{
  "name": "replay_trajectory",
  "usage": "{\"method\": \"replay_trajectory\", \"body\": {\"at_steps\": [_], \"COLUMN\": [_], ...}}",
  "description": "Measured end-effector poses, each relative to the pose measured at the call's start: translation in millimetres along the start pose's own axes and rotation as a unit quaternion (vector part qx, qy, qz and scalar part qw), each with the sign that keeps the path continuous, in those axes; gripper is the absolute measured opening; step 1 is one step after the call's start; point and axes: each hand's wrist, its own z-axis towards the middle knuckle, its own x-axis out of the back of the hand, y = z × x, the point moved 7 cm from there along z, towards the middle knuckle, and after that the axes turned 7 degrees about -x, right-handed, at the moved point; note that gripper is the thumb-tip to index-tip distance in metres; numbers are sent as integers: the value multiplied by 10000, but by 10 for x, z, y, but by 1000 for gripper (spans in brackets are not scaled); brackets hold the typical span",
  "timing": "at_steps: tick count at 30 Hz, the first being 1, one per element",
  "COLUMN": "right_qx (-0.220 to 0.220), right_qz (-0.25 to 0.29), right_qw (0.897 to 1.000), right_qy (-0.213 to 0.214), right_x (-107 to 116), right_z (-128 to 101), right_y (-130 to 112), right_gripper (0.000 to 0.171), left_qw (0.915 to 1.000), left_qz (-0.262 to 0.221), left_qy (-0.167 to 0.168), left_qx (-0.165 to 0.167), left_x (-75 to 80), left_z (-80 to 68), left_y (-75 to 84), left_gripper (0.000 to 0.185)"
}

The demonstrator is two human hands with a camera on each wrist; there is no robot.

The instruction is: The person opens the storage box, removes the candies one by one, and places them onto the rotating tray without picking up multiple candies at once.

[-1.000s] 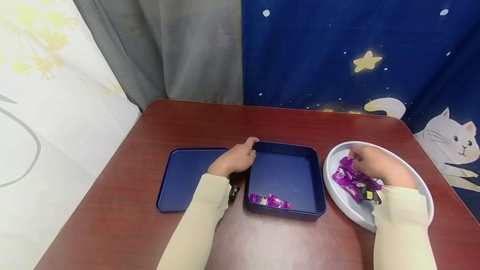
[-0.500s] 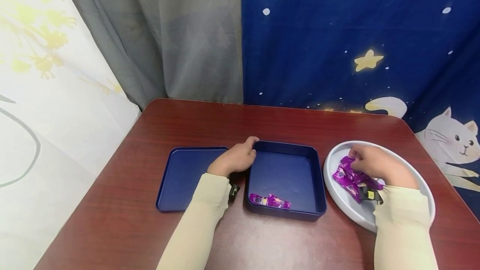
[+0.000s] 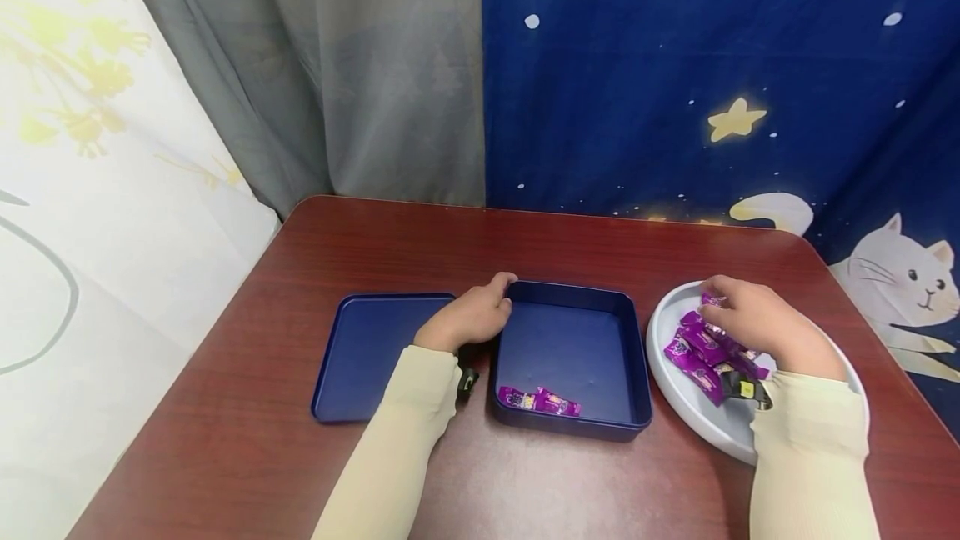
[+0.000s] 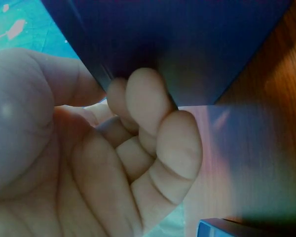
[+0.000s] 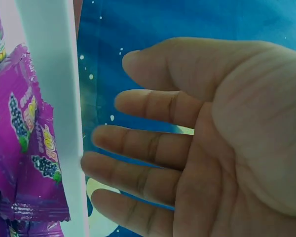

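Note:
My left hand [image 3: 468, 317] grips the far left corner of a dark blue square box [image 3: 573, 340]. In the left wrist view, its curled fingers [image 4: 148, 98] press the box's outer wall [image 4: 187, 54]. Two purple wrapped candies [image 3: 557, 403] lie along the near inside wall of the box. Over the round white plate [image 3: 671, 411] hovers my right hand [image 3: 761, 323], its fingers spread and nothing held in the right wrist view. Beneath and beside it are several purple candies [image 3: 701, 361], whose wrappers [image 5: 19, 123] show grapes; the hand and wrist camera hide part of the pile.
To the left of the box lies a flat dark blue lid [image 3: 375, 357], partly covered by my left forearm. Everything stands on a reddish-brown table [image 3: 390, 244]. Grey and starry blue curtains [image 3: 637, 90] hang behind its far edge.
My right hand has risen slightly off the candies and its fingers have spread, so more purple wrapper shows under the fingertips. The left hand and box stay put.

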Motion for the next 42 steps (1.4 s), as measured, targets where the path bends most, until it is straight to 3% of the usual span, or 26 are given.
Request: {"method": "replay_trajectory", "body": {"at_steps": [5, 24, 42], "right_qx": [4, 77, 811], "right_qz": [-83, -115, -448], "right_qw": [9999, 9998, 9954], "right_qy": [77, 119, 232], "right_x": [28, 121, -16], "right_z": [10, -74, -121], "right_y": [-19, -194, -771], "right_gripper": [61, 68, 58], "left_qw": [10000, 10000, 10000], "left_qz": [13, -7, -23], "left_qy": [1, -27, -25], "left_qx": [-21, -4, -48], "left_x": [-2, 1, 16], "left_z": [7, 0, -14], "left_y": [3, -8, 19], "left_gripper": [47, 48, 47]}}
